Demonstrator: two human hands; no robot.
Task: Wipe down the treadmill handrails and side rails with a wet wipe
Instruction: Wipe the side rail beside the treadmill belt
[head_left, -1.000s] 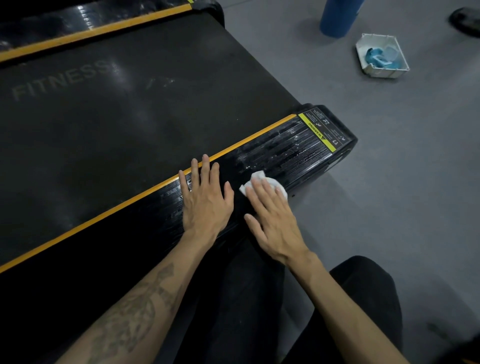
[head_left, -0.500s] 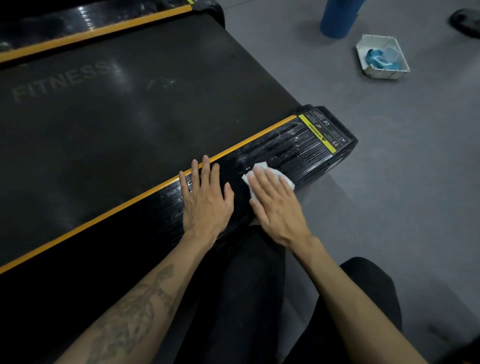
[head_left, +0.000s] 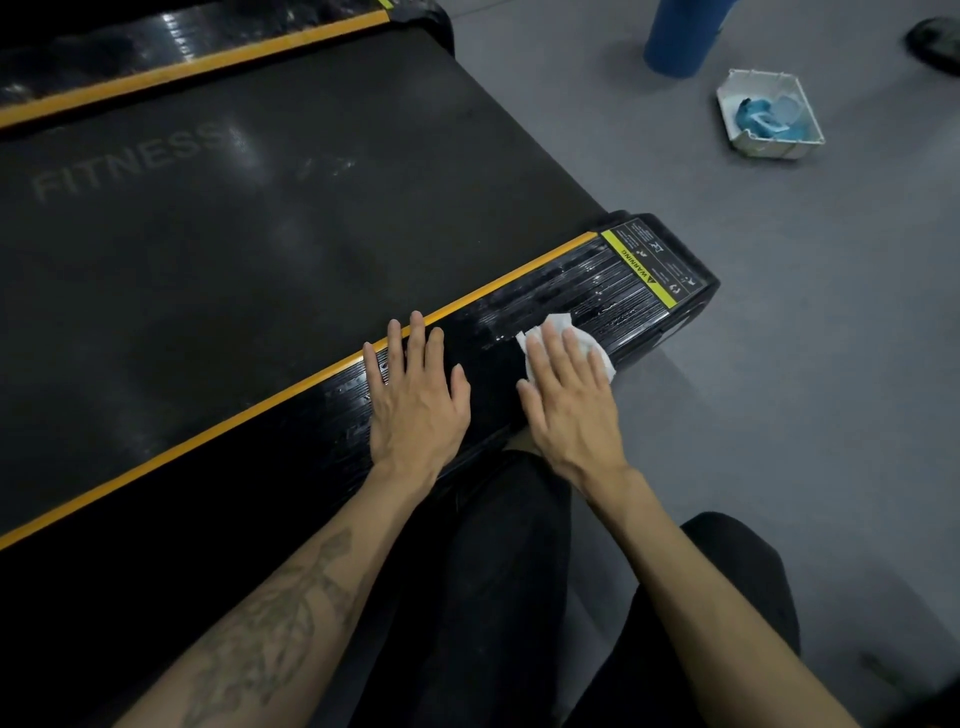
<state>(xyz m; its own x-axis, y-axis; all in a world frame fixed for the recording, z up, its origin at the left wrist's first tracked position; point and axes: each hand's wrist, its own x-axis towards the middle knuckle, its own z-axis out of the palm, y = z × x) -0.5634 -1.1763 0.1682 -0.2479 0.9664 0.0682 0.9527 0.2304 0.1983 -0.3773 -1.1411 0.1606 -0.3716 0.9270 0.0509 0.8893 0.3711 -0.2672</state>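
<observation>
white wet wipe (head_left: 563, 332) is pressed flat against the near side rail (head_left: 524, 322) of the treadmill, close to the rail's rear end, under the right hand (head_left: 569, 400). the fingers of that hand are held straight and slightly spread on top of the wipe; nothing is gripped or pinched. the left hand (head_left: 415, 395) is laid palm-down on the same rail just beside it, fingers straight and a little apart, with the fingertips reaching the orange stripe (head_left: 234, 421) at the edge of the running belt (head_left: 249, 223). it is judged to serve as a brace.

a wet sheen is seen on the ribbed surface between the wipe and the warning label (head_left: 654, 270), so the step in hand is judged to be the wiping of the rear stretch of this side rail. the far side rail (head_left: 171, 47) is visible at the top of the view; whether it has been wiped cannot be told. no handrail is in view.

for the next move, flat downward pressure is to be kept on the wipe while it is slid along the ribs toward the label, so that the sheet is not bunched or left behind. the outer edge of the rail should be covered as well.

a white tray (head_left: 769, 114) with blue contents and a blue cylinder (head_left: 680, 36) are set on the grey floor (head_left: 779, 415), well apart from the rail.
</observation>
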